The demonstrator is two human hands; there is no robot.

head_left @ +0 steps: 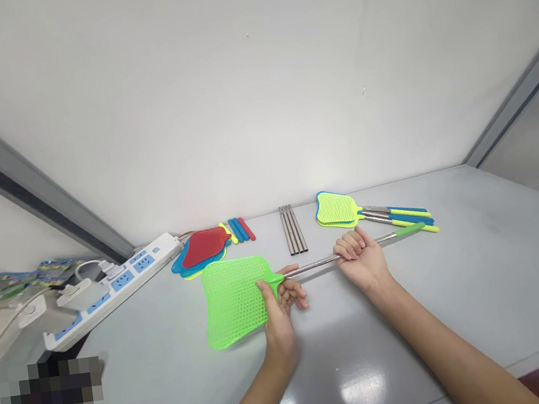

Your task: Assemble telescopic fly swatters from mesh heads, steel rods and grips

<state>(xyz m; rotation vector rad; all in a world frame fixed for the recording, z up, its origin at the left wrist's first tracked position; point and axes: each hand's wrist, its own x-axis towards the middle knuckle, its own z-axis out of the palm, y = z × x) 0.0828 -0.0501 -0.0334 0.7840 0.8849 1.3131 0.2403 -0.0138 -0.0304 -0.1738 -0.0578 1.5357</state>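
A green fly swatter point(237, 303) with a metal telescopic rod and a green grip is held across the table in both hands. My left hand point(283, 312) pinches the base of its mesh head, thumb on top and fingers beneath. Around the middle of the rod my right hand point(361, 259) is wrapped. The green grip point(409, 230) sticks out to the right, past that hand. Behind it lie several complete swatters point(339, 209) with yellow and blue heads and grips, stacked together.
Several bare metal rods point(294, 230) lie side by side near the wall. Left of them are loose coloured grips point(237, 230) and a pile of red, blue and yellow swatter heads point(203, 246). A white power strip point(114, 293) with plugged-in adapters runs along the left.
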